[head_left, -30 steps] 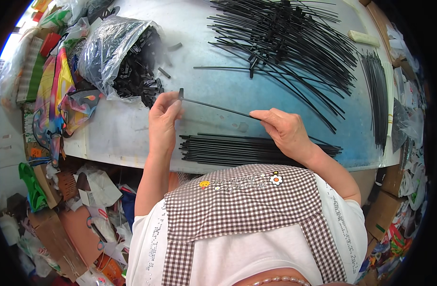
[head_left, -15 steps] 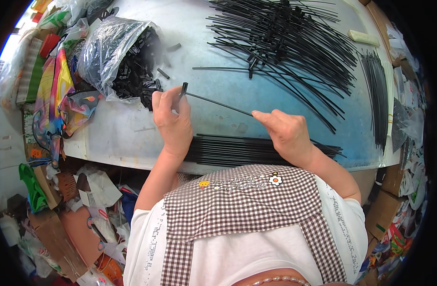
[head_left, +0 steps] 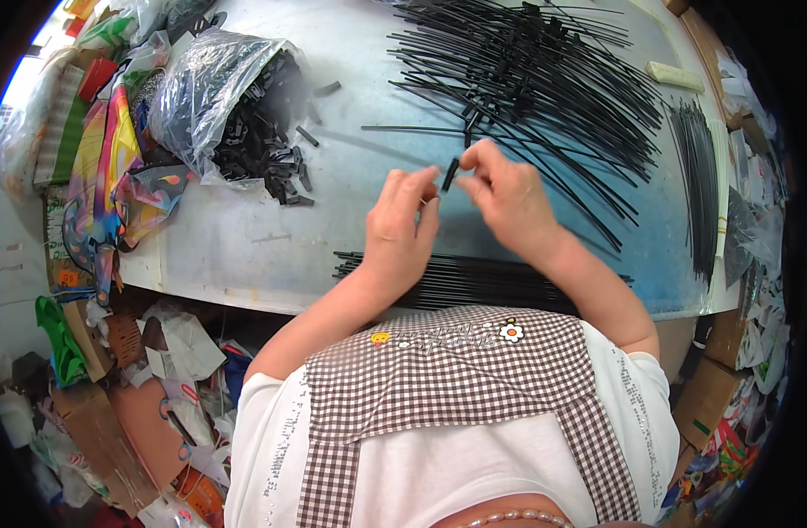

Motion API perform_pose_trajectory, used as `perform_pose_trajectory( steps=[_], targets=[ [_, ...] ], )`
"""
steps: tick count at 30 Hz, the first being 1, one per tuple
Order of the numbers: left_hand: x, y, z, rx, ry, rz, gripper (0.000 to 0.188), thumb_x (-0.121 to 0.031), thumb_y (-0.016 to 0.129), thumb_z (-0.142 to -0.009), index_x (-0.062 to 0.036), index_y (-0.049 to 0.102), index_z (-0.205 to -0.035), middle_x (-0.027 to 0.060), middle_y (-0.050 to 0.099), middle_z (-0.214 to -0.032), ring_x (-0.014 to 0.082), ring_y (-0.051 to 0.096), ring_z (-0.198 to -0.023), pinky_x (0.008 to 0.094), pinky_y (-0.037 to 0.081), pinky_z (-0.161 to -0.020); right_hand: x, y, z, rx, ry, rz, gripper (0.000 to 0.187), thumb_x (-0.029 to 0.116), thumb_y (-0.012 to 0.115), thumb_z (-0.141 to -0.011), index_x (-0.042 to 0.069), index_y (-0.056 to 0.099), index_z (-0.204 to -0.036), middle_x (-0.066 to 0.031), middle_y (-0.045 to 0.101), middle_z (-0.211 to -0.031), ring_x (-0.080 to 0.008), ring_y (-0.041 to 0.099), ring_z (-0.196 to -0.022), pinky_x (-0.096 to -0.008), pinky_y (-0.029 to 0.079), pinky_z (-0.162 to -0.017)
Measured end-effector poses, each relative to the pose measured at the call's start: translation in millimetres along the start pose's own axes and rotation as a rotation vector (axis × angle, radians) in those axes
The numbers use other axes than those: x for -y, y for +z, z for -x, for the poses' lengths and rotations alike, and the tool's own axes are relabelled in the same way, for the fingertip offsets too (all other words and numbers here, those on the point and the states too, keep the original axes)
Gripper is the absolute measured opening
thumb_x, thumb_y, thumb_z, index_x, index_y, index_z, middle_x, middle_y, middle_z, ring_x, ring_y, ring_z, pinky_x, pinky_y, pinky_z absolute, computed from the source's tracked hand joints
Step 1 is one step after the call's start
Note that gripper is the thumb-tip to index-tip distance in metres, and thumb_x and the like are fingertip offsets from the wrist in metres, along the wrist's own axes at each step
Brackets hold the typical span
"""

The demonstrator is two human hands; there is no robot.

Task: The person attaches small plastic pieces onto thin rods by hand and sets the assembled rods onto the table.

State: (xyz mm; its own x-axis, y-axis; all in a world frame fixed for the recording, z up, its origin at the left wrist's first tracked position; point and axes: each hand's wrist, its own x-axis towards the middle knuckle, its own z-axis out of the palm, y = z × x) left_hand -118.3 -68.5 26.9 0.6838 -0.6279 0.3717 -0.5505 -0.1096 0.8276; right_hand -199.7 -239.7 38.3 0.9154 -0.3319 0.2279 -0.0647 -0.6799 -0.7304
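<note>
A person's two bare hands come close together above a pale table [head_left: 218, 246], seen from overhead. The right hand [head_left: 516, 201] pinches a small black clip [head_left: 451, 174] at its fingertips. The clip stands tilted in the gap between the hands. The left hand [head_left: 394, 233] is curled, thumb near fingers, just beside the clip; whether it grips anything, I cannot tell. A blurred grey streak [head_left: 368, 148] slants up and left from there, too smeared to identify.

Below the hands, a bundle of black rods [head_left: 482, 275] lies along the near edge, partly hidden by the left forearm. Beyond the right hand spreads a pile of rods with clips [head_left: 526, 79]. At left, a clear plastic bag [head_left: 187, 92] spills loose clips [head_left: 284, 180]. At far right lie thin dark strips [head_left: 696, 189].
</note>
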Motion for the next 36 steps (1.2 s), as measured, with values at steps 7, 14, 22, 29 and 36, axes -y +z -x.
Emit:
perform_pose_trajectory(
  steps=[7,14,22,29,36],
  targets=[
    [87,-97,-46,-0.18,0.161,-0.685,0.036,0.006,0.065,-0.078,-0.0039,0.066,-0.113,0.0145,0.06,-0.107,0.0349,0.059,-0.098,0.0419,0.05,-0.084,0,-25,22,-0.056,-0.223,0.37,0.018,0.013,0.075,-0.084,0.006,0.061,-0.094,-0.0083,0.063,-0.085,-0.027,0.06,-0.08,-0.0407,0.046,-0.075],
    [122,-121,-72,0.114,0.102,-0.959,0.021,0.001,0.068,-0.08,-0.0036,0.065,-0.1,0.0085,0.061,-0.108,0.032,0.056,-0.106,0.0437,0.049,-0.085,-3,-8,62,0.504,-0.133,0.26,0.018,0.011,0.076,-0.082,0.006,0.063,-0.094,-0.0063,0.058,-0.085,-0.0242,0.057,-0.087,-0.0378,0.043,-0.08],
    [104,-106,-47,-0.013,-0.181,-0.57,0.009,-0.005,0.065,-0.092,-0.0031,0.064,-0.1,0.0073,0.065,-0.092,0.0199,0.061,-0.085,0.0307,0.049,-0.079,3,-9,46,0.093,-0.109,0.032,0.014,0.002,0.071,-0.085,0.005,0.067,-0.097,-0.0089,0.063,-0.082,-0.0286,0.062,-0.075,-0.0376,0.049,-0.066],
    [56,-73,-20,-0.189,-0.39,0.096,0.015,-0.003,0.063,-0.094,0.0002,0.065,-0.108,0.0005,0.064,-0.087,0.0059,0.055,-0.08,0.0236,0.046,-0.075,9,-1,34,0.012,-0.174,0.058,0.03,-0.003,0.069,-0.086,0.008,0.07,-0.114,-0.0111,0.063,-0.072,-0.0273,0.059,-0.055,-0.036,0.045,-0.048],
    [45,-66,-15,-0.259,-0.323,-0.023,0.017,-0.001,0.065,-0.089,0.0002,0.065,-0.106,0.0029,0.062,-0.086,0.0112,0.056,-0.078,0.0267,0.046,-0.072,11,-3,39,0.038,-0.182,0.156,0.028,-0.002,0.068,-0.087,0.008,0.07,-0.112,-0.0103,0.062,-0.07,-0.0261,0.059,-0.055,-0.0355,0.045,-0.047]
  ],
)
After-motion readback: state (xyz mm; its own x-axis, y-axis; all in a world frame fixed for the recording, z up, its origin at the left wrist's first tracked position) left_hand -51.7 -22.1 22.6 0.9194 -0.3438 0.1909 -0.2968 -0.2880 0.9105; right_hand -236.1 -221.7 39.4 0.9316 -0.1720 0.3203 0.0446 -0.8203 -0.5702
